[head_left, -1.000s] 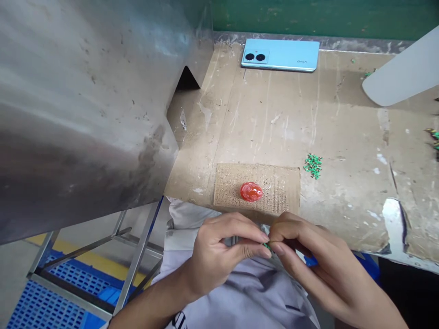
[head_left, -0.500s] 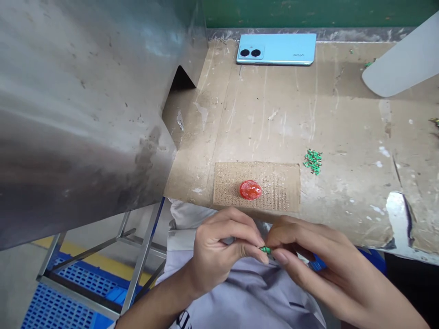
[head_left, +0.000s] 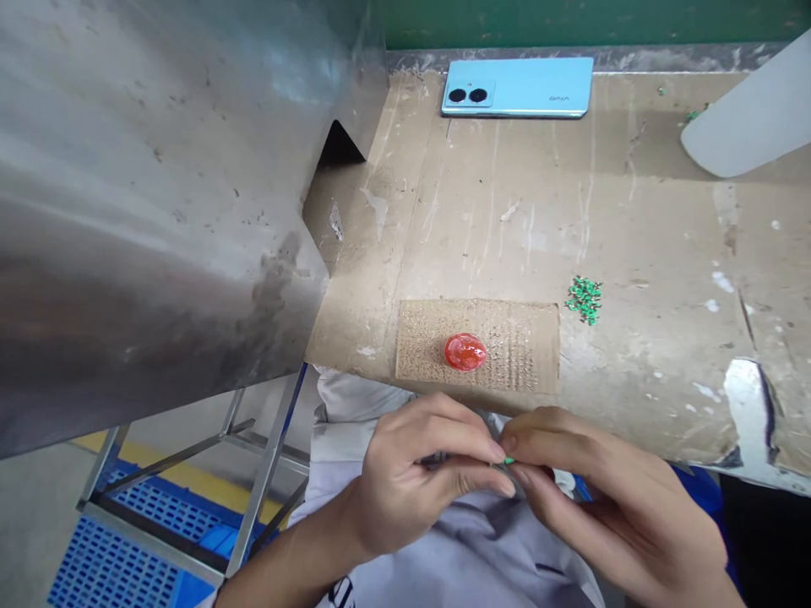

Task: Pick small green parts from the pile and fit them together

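Bright, even indoor light fills the view, with no single source showing. The steel panel (head_left: 145,211) on the left carries a broad pale glare above a darker lower band. A soft shadow band crosses the far part of the cardboard-topped bench (head_left: 646,228), running toward the white blade (head_left: 751,110). The glossy red lump (head_left: 465,352) throws small highlights. The wide lens bows the edges. The tiny green piece (head_left: 508,461) between the left hand (head_left: 421,477) and right hand (head_left: 608,481) looks too soft to make out well.

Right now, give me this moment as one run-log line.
left hand: pinching small green piece | right hand: fingertips on it | nearby: red blob on cardboard, green bits, blue phone
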Demonstrator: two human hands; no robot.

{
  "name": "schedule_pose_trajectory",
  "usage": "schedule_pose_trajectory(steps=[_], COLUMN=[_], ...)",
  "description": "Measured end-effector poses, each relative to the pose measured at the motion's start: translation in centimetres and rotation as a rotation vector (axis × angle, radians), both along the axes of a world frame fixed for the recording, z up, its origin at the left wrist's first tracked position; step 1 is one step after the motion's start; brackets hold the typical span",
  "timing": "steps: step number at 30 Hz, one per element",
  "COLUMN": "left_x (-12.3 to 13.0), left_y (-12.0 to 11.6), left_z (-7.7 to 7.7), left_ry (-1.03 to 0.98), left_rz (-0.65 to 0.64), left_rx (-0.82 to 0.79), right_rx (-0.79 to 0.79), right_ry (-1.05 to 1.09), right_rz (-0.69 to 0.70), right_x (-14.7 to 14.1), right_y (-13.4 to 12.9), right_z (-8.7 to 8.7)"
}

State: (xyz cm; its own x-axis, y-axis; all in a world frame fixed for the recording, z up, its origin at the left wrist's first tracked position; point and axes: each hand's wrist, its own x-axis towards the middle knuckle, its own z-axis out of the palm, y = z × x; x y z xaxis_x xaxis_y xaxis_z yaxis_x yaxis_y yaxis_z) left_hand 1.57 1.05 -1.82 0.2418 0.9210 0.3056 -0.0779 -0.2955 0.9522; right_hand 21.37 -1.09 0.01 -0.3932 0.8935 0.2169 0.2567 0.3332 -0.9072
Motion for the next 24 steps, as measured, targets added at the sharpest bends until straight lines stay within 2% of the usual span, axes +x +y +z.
schedule_pose_trajectory(steps=[4, 12, 19, 24], left_x=[-0.4, -0.8, -0.6, -0.7], left_y=[-0.1, -0.2, -0.1, -0.2], left_z=[0.4, 1.8, 2.2, 2.1], left_ry=[0.053, 0.203, 0.258, 0.212], left_rz=[-0.01, -0.001, 0.033, 0.004], left_rx=[0.001, -0.08, -0.154, -0.294], right_rx=[0.158, 0.332, 0.38, 0.431], right_ry=[-0.113, -0.229, -0.301, -0.362], right_rz=[-0.015, -0.035, 0.014, -0.006], right_x=[0.3, 0.5, 0.7, 0.6], right_y=[0.0, -0.4, -0.7, -0.6], right_z=[-0.2, -1.0, -0.9, -0.6])
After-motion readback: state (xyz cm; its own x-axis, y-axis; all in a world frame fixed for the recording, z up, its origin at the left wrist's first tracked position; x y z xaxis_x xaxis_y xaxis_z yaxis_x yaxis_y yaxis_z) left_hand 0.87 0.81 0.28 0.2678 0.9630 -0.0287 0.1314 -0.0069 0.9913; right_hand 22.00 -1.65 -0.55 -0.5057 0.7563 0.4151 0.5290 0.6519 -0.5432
